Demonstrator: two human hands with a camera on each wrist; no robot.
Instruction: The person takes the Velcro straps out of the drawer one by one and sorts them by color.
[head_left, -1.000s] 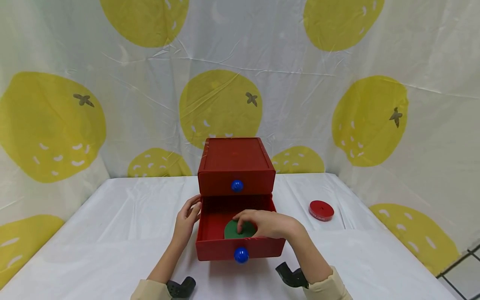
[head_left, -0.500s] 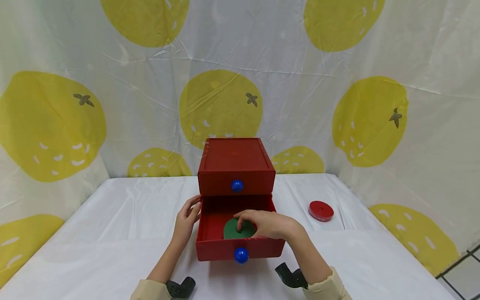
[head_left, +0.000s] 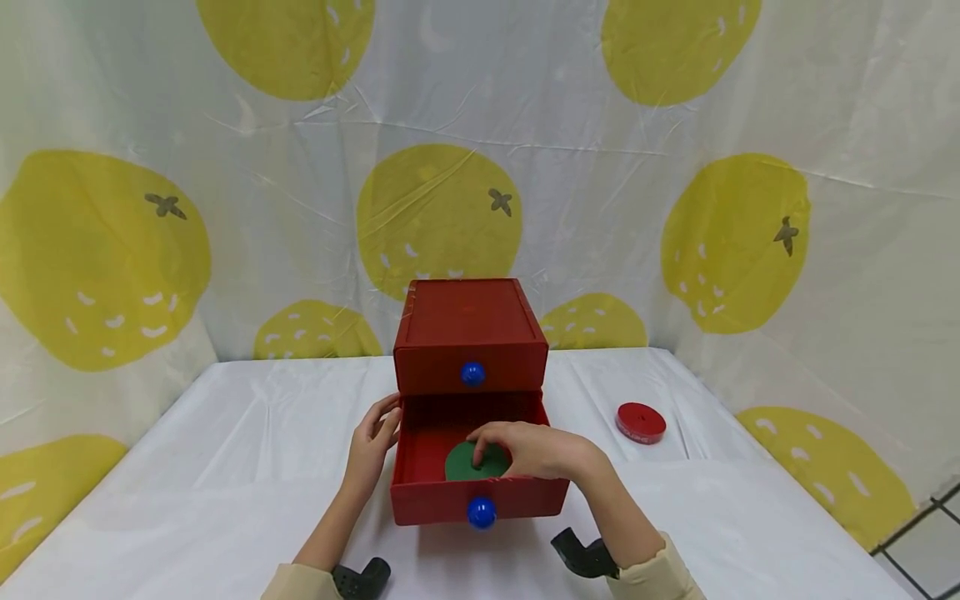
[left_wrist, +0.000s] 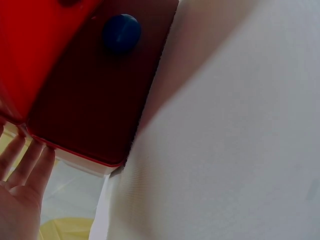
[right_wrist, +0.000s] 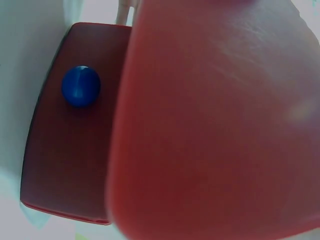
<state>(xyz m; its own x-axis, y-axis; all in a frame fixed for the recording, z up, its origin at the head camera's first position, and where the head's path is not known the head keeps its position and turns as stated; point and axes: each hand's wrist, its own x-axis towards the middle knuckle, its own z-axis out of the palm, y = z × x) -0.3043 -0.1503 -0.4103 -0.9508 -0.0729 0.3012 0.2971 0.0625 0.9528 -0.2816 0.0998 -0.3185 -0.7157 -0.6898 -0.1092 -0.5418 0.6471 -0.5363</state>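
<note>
A small red drawer cabinet (head_left: 471, 312) stands mid-table with its lower drawer (head_left: 431, 504) pulled out. Flat on that drawer's floor lies a green disc (head_left: 459, 463). My right hand (head_left: 543, 450) reaches in over the drawer's right side and holds the disc, index finger bent onto its middle; the thumb tip is hidden behind the drawer front. My left hand (head_left: 371, 446) rests against the cabinet's left side. In the left wrist view its straight fingers (left_wrist: 37, 172) touch the red edge. A red panel (right_wrist: 215, 135) fills much of the right wrist view.
Blue ball knobs sit on both fronts, the upper (head_left: 473, 373) and the lower (head_left: 482, 512). To the right on the white table (head_left: 285, 450) lies a red round roll (head_left: 641, 422). A lemon-print curtain (head_left: 585, 208) hangs behind the table.
The disc has slid very slightly left under my right hand. Both hands and the open drawer otherwise stay where they were; the head view has shifted a little.
</note>
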